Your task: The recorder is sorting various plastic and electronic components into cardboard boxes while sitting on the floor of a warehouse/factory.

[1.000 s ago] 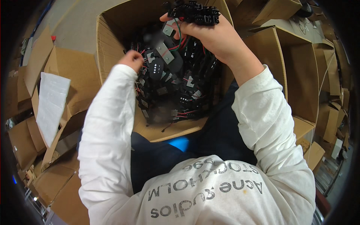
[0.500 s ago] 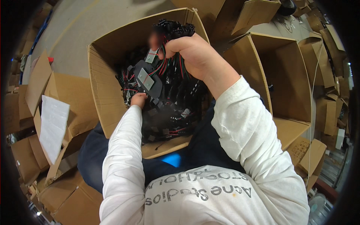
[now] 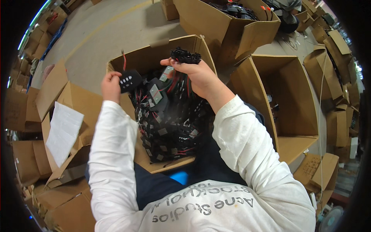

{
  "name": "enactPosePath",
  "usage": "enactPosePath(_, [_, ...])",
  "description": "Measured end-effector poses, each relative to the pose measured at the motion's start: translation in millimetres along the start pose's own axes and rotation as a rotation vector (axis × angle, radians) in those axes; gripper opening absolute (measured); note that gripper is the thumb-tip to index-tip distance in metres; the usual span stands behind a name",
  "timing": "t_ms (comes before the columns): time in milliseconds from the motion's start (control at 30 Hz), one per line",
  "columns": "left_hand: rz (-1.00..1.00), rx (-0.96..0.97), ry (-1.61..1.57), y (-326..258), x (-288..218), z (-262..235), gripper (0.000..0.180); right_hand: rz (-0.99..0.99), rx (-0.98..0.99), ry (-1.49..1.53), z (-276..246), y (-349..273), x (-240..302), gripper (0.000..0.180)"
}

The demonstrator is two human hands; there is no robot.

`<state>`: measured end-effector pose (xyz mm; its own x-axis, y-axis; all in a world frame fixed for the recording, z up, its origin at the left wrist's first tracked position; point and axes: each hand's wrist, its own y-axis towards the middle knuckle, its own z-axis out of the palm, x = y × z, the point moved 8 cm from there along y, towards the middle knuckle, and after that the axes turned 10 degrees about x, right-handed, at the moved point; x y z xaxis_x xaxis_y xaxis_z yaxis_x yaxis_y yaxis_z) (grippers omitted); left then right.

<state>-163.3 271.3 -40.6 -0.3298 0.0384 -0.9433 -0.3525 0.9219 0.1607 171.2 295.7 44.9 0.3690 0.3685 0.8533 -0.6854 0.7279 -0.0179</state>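
A large open cardboard box (image 3: pixel 143 157) stands before my knees, filled with black wired parts (image 3: pixel 166 127), among them small metal plates and red and green wires. Over its left side, my left hand (image 3: pixel 111 87) is closed on the edge of a flat black part (image 3: pixel 130 80). That part has a row of pale slots, and a red wire (image 3: pixel 124 61) sticks up behind it. Above the far side, my right hand (image 3: pixel 197 77) grips a bunch of black connectors (image 3: pixel 185 56), whose wires hang down into the box. A metal plate (image 3: pixel 155 94) lies on dark material between my hands.
To the right is an open cardboard box (image 3: pixel 295 96) with a few dark parts inside. Another box (image 3: pixel 208 23) at the far side holds black parts. On the left, a white foam sheet (image 3: pixel 63 129) leans on open cartons (image 3: pixel 83 102). A cord (image 3: pixel 321 116) runs down the right side.
My left hand has risen out of the box to the left, now with the flat black part. The right hand still holds the connectors, and the view has shifted, showing more of the far floor.
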Motion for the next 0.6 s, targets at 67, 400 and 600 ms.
enactPosePath(67, [0.000,0.043,-0.206,-10.3,-85.3,-8.3,0.016,-0.029,-0.007,-0.017,-6.9,-1.7,2.6,0.017])
enactPosePath(400, [0.015,0.745,0.113,-129.7,-162.7,62.4,0.019,0.044,0.191,0.060,50.3,3.3,-19.2,0.043])
enactPosePath(600, [0.182,0.791,0.132,-121.4,-167.8,64.7,0.019,0.090,0.132,0.122,46.5,11.1,-41.9,0.035])
